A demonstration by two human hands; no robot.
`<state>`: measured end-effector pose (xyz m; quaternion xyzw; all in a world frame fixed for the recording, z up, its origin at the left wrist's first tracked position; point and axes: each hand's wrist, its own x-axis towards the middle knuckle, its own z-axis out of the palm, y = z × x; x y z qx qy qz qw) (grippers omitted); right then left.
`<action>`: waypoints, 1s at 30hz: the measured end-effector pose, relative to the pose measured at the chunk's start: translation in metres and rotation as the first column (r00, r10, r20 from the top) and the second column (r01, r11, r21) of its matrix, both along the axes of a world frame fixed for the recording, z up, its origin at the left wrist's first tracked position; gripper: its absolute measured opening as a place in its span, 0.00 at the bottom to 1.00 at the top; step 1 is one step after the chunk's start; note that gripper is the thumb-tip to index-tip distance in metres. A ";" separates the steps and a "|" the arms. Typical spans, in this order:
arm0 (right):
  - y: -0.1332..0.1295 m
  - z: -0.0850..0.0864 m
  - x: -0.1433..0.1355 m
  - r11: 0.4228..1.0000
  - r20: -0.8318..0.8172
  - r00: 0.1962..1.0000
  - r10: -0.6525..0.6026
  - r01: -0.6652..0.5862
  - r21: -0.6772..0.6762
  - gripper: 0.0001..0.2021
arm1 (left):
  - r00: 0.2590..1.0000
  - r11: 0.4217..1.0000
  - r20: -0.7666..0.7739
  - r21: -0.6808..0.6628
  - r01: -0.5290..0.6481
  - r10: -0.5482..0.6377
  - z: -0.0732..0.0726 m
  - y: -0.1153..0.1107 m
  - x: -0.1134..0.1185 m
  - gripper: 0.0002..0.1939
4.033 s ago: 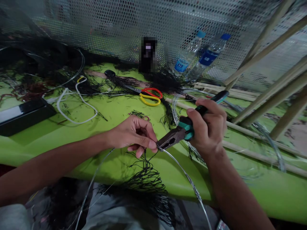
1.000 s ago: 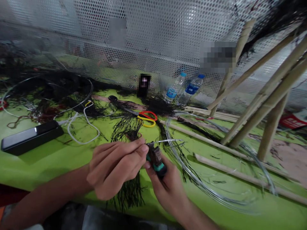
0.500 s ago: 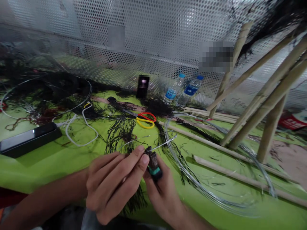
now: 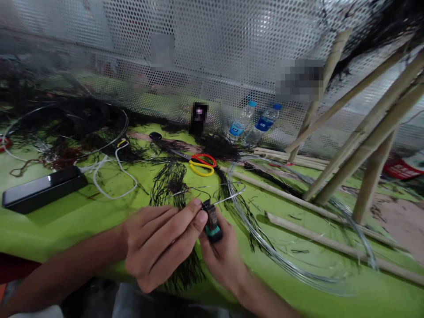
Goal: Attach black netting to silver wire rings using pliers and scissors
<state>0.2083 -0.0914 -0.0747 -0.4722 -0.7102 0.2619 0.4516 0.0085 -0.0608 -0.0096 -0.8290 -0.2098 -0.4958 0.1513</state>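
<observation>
My right hand (image 4: 227, 267) is wrapped round pliers (image 4: 212, 219) with dark jaws and a black-and-green grip. A thin silvery wire (image 4: 229, 197) sticks out to the right of the jaws and bends back in a narrow loop at its end. Thumb and forefinger of my left hand (image 4: 167, 247) are pinched on the wire right beside the jaws; the fingertips mostly hide that spot. A fine dark strand arcs above the jaws. Black netting (image 4: 168, 179) lies behind my hands, and more of it shows beneath them.
Scissors (image 4: 202, 164) with red and yellow handles lie beyond my hands. Coiled wire (image 4: 261, 247) and bamboo poles (image 4: 311, 234) spread to the right. A black box (image 4: 44, 190) and white cord (image 4: 115, 194) sit left. Two water bottles (image 4: 265, 121) stand by the perforated metal panel (image 4: 218, 57).
Both hands keep their hold on the wire and pliers, and the pliers have turned slightly. The view has shifted a little; otherwise the table looks the same.
</observation>
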 end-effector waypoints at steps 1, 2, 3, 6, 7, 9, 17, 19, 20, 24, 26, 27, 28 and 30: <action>0.000 -0.001 0.000 1.000 0.007 1.000 -0.014 0.014 0.008 0.06 | 0.996 0.990 -0.090 0.138 0.010 0.002 0.001 0.002 -0.001 0.08; 0.000 -0.001 0.000 0.999 0.016 0.999 -0.028 0.028 0.016 0.05 | 0.987 0.965 -0.161 0.260 0.021 0.022 0.001 0.005 -0.002 0.09; 0.000 -0.002 0.001 0.999 0.027 0.999 -0.040 0.040 0.029 0.05 | 0.978 0.943 -0.201 0.332 0.022 0.048 0.000 0.007 -0.002 0.09; 0.002 -0.001 0.005 0.994 0.098 0.992 -0.074 0.066 0.086 0.05 | 0.995 0.965 -0.096 0.263 0.011 0.015 -0.006 0.013 0.003 0.03; 0.003 0.000 0.007 0.992 0.126 0.988 -0.085 0.071 0.106 0.06 | 1.000 0.979 -0.021 0.204 0.016 -0.012 -0.008 0.014 0.006 0.04; 0.006 0.001 0.011 0.988 0.168 0.981 -0.098 0.076 0.133 0.09 | 0.993 0.999 0.120 0.041 0.015 -0.020 -0.010 0.014 0.013 0.05; 0.012 0.004 0.016 0.986 0.196 0.978 -0.078 0.047 0.161 0.09 | 0.986 0.859 0.166 -0.507 0.074 0.014 -0.012 0.005 0.023 0.06; 0.011 0.006 0.017 0.987 0.188 0.980 -0.062 0.032 0.160 0.09 | 0.967 0.830 0.248 -0.527 0.182 -0.054 -0.020 0.004 0.025 0.06; 0.010 0.007 0.018 0.988 0.189 0.981 -0.045 0.015 0.156 0.09 | 0.949 0.818 0.301 -0.520 0.246 -0.094 -0.024 0.004 0.026 0.10; 0.008 0.012 0.023 0.991 0.192 0.981 0.038 -0.062 0.122 0.06 | 0.928 0.808 0.311 -0.482 0.340 -0.205 -0.026 0.004 0.028 0.28; 0.007 0.012 0.026 0.993 0.187 0.981 0.059 -0.077 0.093 0.07 | 0.945 0.831 0.243 -0.461 0.311 -0.219 -0.021 0.005 0.027 0.26; 0.006 0.012 0.027 0.994 0.182 0.981 0.062 -0.076 0.073 0.07 | 0.949 0.844 0.228 -0.445 0.301 -0.218 -0.019 0.005 0.027 0.24; 0.005 0.011 0.028 0.996 0.175 0.982 0.063 -0.073 0.046 0.08 | 0.950 0.852 0.234 -0.433 0.293 -0.208 -0.017 0.005 0.027 0.22; 0.004 0.010 0.029 0.998 0.155 0.986 0.063 -0.060 -0.023 0.08 | 0.947 0.851 0.275 -0.444 0.279 -0.167 -0.016 0.005 0.027 0.19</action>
